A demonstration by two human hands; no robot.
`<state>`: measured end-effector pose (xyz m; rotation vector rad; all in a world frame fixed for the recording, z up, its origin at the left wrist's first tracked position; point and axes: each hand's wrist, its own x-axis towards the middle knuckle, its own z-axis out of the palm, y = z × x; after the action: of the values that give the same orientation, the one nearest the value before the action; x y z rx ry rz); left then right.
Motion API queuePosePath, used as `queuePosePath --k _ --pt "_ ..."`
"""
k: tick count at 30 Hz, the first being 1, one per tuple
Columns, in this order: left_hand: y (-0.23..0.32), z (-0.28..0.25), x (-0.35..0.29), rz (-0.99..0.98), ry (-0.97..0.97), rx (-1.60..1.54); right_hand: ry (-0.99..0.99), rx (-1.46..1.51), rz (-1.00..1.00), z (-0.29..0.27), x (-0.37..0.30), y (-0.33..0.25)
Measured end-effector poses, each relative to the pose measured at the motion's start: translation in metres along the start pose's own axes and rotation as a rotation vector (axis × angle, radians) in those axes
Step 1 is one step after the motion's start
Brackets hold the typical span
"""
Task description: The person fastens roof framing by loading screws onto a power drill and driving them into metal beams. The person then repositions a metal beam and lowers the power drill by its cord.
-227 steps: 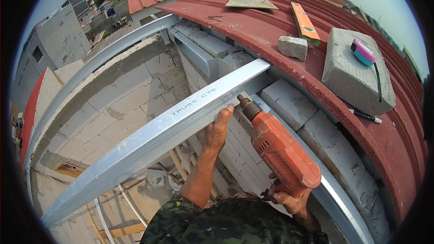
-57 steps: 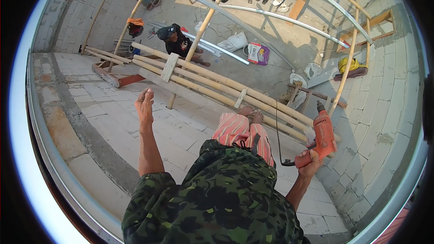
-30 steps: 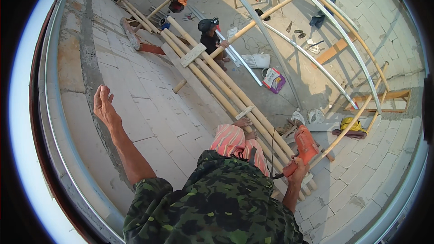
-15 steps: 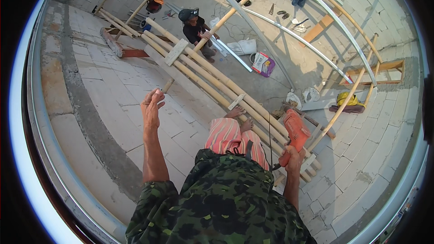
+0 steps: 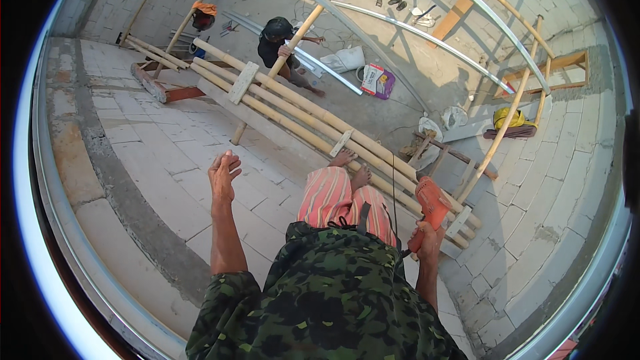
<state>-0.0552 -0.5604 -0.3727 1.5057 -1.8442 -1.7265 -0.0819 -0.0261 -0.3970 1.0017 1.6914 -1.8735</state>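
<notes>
My right hand is wrapped around the grip of a red-orange power drill, whose body points up and away from me. A dark cord hangs beside the drill. My left hand is raised in front of the pale block wall, apart from the bamboo. Its fingers are curled, with the tips drawn together; anything between them is too small to make out. Below me, my bare feet rest on a platform of bamboo poles, joined by short wooden cleats.
A person in dark clothes crouches on the floor below, one hand on an upright bamboo pole. Curved metal channels span the right side. A purple-and-white bag lies on the floor. A yellow bundle sits by the wall opening.
My view has shifted slightly, so the scaffold and floor sit further left. My left hand has come down a little. The person below has turned and stretched out an arm. The drill stays in my right hand.
</notes>
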Motion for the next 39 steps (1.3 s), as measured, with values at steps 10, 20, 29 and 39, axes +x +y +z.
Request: queuePosePath --k 10,20,29,39 --pt "-0.028 0.054 -0.011 -0.061 -0.197 0.079 0.067 0.018 0.038 0.005 0.002 0.006" --pt "-0.074 0.069 -0.019 -0.226 -0.333 0.199 0.043 -0.058 0.096 0.01 0.004 0.007" --pt "-0.041 0.042 0.025 -0.151 -0.15 0.1 0.065 -0.155 0.126 -0.011 0.017 0.027" --pt "0.049 0.038 0.095 0.036 -0.108 -0.01 0.108 -0.219 0.164 -0.025 0.03 0.057"
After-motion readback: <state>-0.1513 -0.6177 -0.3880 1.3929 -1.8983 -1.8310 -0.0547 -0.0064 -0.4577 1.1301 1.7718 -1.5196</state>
